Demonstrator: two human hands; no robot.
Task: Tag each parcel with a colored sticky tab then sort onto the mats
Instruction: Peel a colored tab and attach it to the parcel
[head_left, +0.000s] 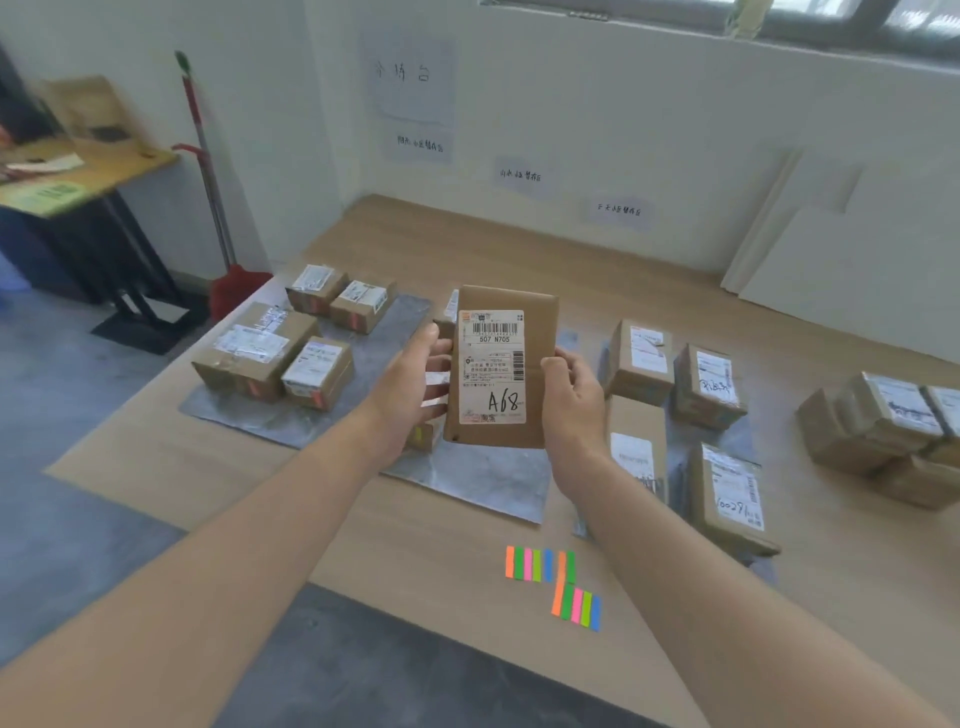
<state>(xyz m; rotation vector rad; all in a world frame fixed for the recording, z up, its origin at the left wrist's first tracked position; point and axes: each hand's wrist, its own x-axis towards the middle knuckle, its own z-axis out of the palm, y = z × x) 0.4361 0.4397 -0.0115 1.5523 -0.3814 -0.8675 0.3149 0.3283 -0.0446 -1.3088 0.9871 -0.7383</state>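
fingers of the left hand (415, 379) curl round the left edge of the parcel (501, 431), those of the right hand (569, 400) round its right edge; it is held upright, label to the camera, above the middle mat (483, 483). sticky tabs (553, 582) lie at its 5 o'clock on the wood floor (415, 545); at 9 o'clock, tabbed boxes (260, 353) sit on the left mat (374, 353)
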